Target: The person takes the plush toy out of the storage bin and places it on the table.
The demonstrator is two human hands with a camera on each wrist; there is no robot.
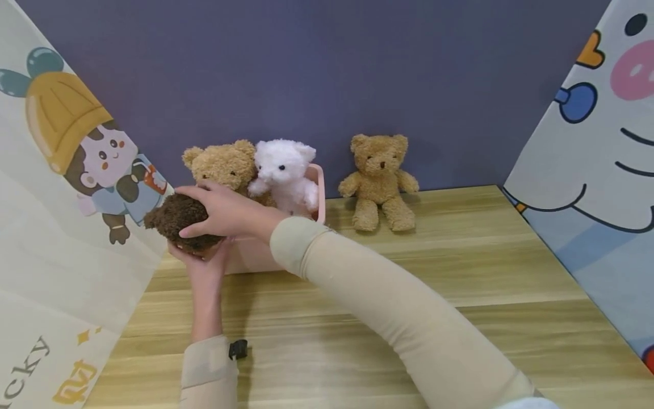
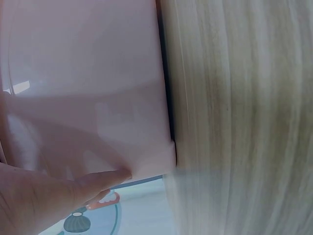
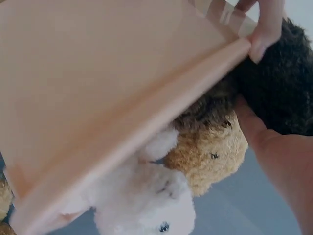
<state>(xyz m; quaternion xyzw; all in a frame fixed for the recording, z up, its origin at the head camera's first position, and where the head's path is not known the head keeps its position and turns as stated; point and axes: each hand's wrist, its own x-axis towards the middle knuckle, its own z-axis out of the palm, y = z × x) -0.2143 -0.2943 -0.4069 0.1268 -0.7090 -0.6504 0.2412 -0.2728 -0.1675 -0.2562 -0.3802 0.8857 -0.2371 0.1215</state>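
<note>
My right hand [image 1: 227,211] grips a dark brown plush bear [image 1: 176,217], thumb and fingers spread over its fur, at the left end of a pink bin [image 1: 255,257]. Below it, my left hand [image 1: 204,271] holds the bin's left front corner; its fingers [image 3: 268,36] are at the rim in the right wrist view. The left wrist view shows that hand against the bin's smooth wall [image 2: 88,68]. Inside the bin, a tan teddy bear [image 1: 219,163] and a white plush bear [image 1: 283,165] sit upright side by side. The brown bear's lower part is hidden.
Another tan teddy bear [image 1: 382,170] sits right of the bin, against the dark blue back wall [image 1: 327,68]. Wood-grain table [image 1: 460,267] lies under everything. Printed cartoon panels stand at left [image 1: 30,227] and right [image 1: 577,147].
</note>
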